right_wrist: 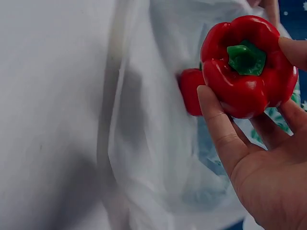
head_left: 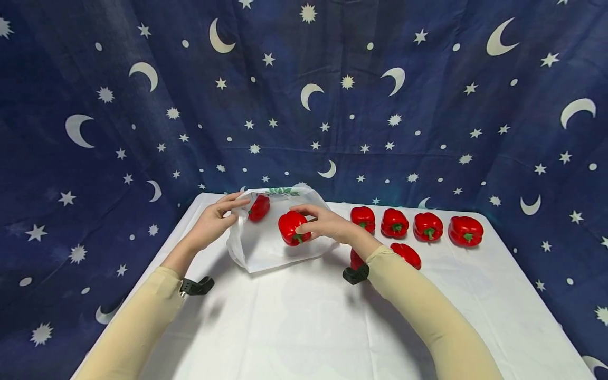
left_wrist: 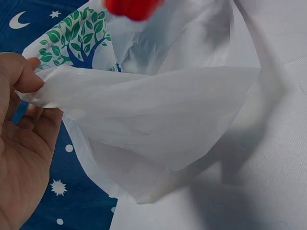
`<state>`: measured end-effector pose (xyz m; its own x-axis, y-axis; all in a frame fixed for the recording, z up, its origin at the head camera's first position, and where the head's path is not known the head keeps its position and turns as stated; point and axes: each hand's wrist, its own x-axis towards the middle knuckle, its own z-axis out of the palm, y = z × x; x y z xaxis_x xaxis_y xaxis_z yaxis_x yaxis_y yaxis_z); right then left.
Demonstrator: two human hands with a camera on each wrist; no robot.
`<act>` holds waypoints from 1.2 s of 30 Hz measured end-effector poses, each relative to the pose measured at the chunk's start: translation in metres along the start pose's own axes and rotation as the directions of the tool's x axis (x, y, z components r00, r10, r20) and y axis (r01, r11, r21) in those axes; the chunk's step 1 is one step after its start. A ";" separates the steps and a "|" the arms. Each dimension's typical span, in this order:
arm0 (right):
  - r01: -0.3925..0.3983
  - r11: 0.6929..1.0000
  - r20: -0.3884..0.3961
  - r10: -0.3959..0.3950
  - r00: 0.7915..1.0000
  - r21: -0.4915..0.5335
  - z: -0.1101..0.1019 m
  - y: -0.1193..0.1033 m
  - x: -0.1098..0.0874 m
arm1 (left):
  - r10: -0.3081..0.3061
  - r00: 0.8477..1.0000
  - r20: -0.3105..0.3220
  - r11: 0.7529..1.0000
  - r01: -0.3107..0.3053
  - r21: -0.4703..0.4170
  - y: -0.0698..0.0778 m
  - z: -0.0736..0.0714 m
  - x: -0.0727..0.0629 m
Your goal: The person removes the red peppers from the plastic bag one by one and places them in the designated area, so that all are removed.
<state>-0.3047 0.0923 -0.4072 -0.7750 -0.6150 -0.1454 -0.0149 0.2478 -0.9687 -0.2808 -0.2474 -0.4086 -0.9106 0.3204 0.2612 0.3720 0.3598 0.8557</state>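
Note:
My right hand (head_left: 328, 224) grips a red bell pepper (head_left: 292, 228) over the mouth of a white plastic bag (head_left: 266, 253). In the right wrist view the fingers curl round this pepper (right_wrist: 249, 91), its green stem facing the camera. Inside the bag lies another red pepper (head_left: 259, 208), partly hidden behind the held one in the right wrist view. My left hand (head_left: 214, 221) pinches the bag's left rim between thumb and fingers, as the left wrist view shows at the bag's edge (left_wrist: 53, 88). A green tree print (left_wrist: 79, 40) marks the bag.
Several red peppers stand in a row at the back right of the white table (head_left: 304, 327), among them one at the far end (head_left: 465, 231). Nearer lies another pepper (head_left: 406, 255), beside one partly hidden by my right wrist. A dark blue star-and-moon curtain (head_left: 285, 105) surrounds the table.

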 end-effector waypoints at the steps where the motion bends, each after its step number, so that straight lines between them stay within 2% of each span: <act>1: -0.001 1.000 -0.005 0.001 1.000 -0.003 -0.004 -0.001 -0.005 | 0.003 1.000 0.001 1.000 -0.003 -0.002 0.000 0.000 0.000; 9: -0.006 0.996 -0.062 0.001 0.998 -0.086 -0.038 -0.009 -0.054 | -0.001 1.000 0.007 1.000 0.001 0.001 0.000 0.000 -0.001; 14: -0.031 0.995 -0.111 0.020 0.994 -0.094 -0.064 -0.009 -0.085 | -0.016 1.000 0.013 1.000 0.016 0.006 0.001 0.001 -0.001; 23: -0.051 0.997 -0.224 0.037 0.974 -0.057 -0.112 0.001 -0.145 | -0.019 1.000 0.014 1.000 0.019 -0.007 0.002 0.001 0.000; 27: -0.080 0.996 -0.276 0.068 0.959 -0.034 -0.127 0.007 -0.173 | -0.016 1.000 0.014 1.000 0.016 -0.011 0.000 0.001 0.001; 36: -0.035 0.995 -0.348 0.067 0.935 0.098 -0.158 0.042 -0.230 | 0.005 1.000 0.007 1.000 -0.005 -0.013 -0.004 -0.001 0.000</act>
<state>-0.2268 0.3628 -0.3825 -0.9455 -0.2982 -0.1310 0.0743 0.1942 -0.9781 -0.2828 -0.2497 -0.4109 -0.9074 0.3284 0.2622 0.3741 0.3467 0.8601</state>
